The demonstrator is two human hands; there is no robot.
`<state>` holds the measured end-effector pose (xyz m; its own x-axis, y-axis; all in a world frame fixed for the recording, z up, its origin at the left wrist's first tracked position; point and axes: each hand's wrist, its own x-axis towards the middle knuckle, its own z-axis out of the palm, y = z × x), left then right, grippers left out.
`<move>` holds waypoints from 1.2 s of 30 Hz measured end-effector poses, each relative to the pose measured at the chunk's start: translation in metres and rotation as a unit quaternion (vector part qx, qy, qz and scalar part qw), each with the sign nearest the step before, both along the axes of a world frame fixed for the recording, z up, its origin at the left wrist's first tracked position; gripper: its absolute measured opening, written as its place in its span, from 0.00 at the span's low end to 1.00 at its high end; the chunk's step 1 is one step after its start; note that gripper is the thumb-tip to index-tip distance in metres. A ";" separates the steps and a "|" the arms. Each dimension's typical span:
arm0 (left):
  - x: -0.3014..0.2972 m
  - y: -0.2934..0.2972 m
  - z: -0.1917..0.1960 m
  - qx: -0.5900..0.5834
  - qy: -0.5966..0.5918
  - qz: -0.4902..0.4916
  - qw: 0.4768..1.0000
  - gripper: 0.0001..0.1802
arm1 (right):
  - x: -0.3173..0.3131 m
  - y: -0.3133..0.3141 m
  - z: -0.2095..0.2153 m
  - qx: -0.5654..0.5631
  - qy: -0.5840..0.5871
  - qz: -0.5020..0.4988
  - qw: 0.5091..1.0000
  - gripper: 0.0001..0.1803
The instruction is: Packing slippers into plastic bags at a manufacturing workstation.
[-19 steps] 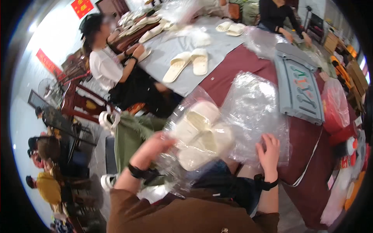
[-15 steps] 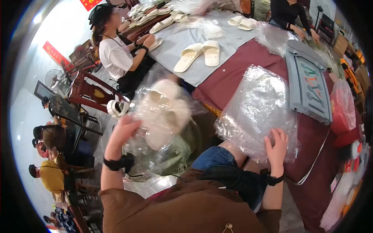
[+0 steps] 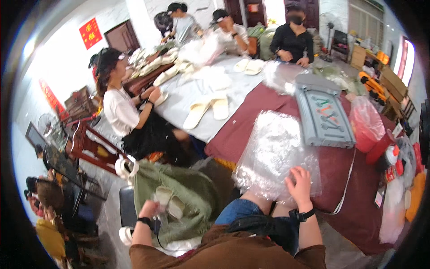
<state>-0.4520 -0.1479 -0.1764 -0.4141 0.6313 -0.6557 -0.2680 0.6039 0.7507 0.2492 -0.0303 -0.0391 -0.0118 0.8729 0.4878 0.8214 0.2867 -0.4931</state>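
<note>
Bagged cream slippers [image 3: 169,202], crinkled plastic

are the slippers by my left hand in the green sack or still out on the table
In the sack. The bagged slippers lie on the open green sack beside your left hand, away from the table.

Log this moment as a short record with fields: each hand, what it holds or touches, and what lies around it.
left hand: low at the person's left, holding a bagged pair of cream slippers over a green sack
right hand: resting on a stack of clear plastic bags
bags' support: dark red tablecloth
beside the bags: grey plastic tray, red plastic bag
further up the table: loose pair of cream slippers on a grey cloth
others: several people seated around the table
</note>
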 end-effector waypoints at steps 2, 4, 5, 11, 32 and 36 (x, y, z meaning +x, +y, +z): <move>-0.016 -0.034 0.005 0.046 0.283 -0.220 0.932 0.12 | -0.008 -0.002 0.014 0.014 0.029 0.012 0.999 0.21; 0.018 -0.019 -0.021 -0.163 0.324 -0.127 0.923 0.28 | -0.009 -0.002 0.012 0.016 0.025 0.021 0.999 0.20; 0.045 0.004 -0.016 -0.225 0.414 -0.230 0.852 0.40 | 0.001 -0.006 0.009 0.021 0.014 -0.003 1.000 0.20; 0.128 0.080 0.048 -0.225 0.616 -0.292 0.696 0.47 | 0.007 0.001 0.002 0.033 0.008 0.000 0.999 0.20; 0.298 0.559 0.329 0.303 0.511 -0.188 0.783 0.45 | 0.019 0.006 0.068 -0.251 -0.039 0.106 0.961 0.28; 0.233 0.607 0.301 0.270 0.443 -0.108 0.848 0.48 | 0.029 0.031 0.096 -0.298 -0.039 0.201 0.933 0.29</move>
